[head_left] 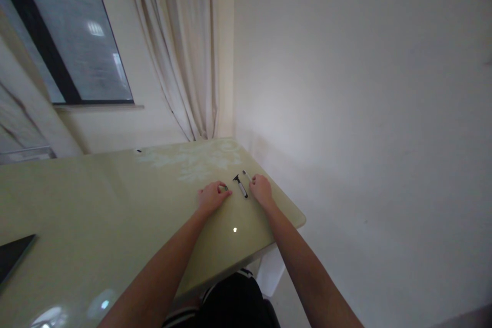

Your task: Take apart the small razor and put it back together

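Observation:
On the pale green glossy table (146,205), a razor (242,188) with a dark head and grey handle lies between my two hands. My right hand (262,189) is closed on the handle of a toothbrush (246,174), whose dark-bristled head points away from me toward the back. To the razor's left, my left hand (213,197) has its thumb and fingers around a small dark metallic item (225,187) close to the tabletop. Its kind is too small to tell, and the fingers partly cover it.
A plain wall (346,113) runs along the table's right edge. Behind the table hang curtains (184,51) beside a dark-framed window (80,36). A small black object (139,150) lies near the back edge. At the far left is a dark flat object (15,256).

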A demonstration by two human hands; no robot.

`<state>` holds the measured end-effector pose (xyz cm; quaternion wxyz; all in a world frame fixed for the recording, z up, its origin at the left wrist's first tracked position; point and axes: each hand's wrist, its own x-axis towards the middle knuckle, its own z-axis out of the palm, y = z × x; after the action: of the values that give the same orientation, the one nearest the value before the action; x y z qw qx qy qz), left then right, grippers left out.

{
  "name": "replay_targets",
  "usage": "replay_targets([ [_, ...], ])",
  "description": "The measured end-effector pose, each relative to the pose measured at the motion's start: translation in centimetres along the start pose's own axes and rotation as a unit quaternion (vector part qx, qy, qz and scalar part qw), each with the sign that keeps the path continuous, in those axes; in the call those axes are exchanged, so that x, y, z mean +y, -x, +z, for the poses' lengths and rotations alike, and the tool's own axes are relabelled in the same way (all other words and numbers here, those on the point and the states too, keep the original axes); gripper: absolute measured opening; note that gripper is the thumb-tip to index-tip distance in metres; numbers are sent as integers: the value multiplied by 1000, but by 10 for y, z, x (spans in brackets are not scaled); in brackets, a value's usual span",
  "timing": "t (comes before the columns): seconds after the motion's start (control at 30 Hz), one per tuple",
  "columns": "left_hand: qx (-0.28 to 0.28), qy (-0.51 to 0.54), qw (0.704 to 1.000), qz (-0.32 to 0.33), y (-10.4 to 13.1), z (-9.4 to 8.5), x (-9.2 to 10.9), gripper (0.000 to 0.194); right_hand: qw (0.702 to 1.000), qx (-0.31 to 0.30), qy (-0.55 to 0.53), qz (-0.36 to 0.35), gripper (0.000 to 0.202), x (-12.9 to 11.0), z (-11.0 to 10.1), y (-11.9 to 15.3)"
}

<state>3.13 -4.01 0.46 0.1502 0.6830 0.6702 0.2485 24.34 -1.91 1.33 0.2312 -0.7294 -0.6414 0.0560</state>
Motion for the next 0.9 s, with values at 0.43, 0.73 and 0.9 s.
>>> replay_targets([
  [0.43,-17,4,999,-31,-3,-2,8,34,999,31,-12,-7,21,7,-1,11],
  [0.73,-9,4,1000,-16,-1,1,5,37,999,33,-23,-3,21,11,3,9],
  [0.9,-6,20,1000,-12,-2,0,0,42,994,82,-65,-16,20,12,5,8],
])
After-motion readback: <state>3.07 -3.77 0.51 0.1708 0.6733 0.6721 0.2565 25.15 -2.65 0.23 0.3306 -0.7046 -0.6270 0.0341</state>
